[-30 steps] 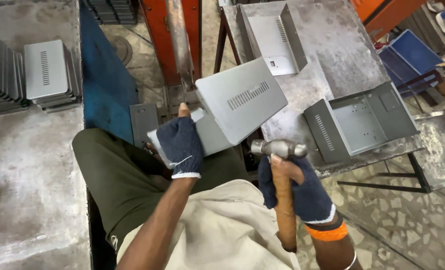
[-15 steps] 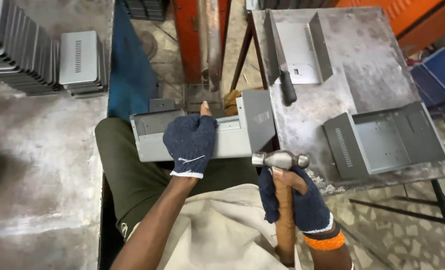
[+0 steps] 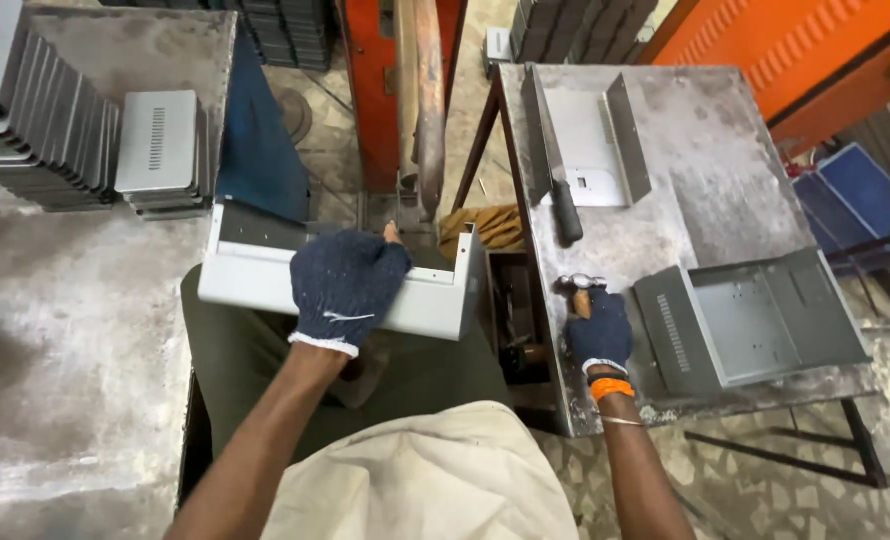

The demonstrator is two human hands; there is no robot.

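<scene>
I note the hammer [image 3: 583, 285] has come down onto the metal table [image 3: 725, 190] at three o'clock, right hand [image 3: 599, 335] wrapped around it. Left hand [image 3: 345, 288] clamps the grey bent panel [image 3: 265, 290], now level over my lap.

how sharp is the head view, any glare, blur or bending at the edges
Head view: sharp in the middle, on the left hand and grey panel; soft even light, faint shadows, no strong glare on the metal table; wide-lens bending tilts the table edges outward; the right hand on the hammer is slightly soft.
</scene>
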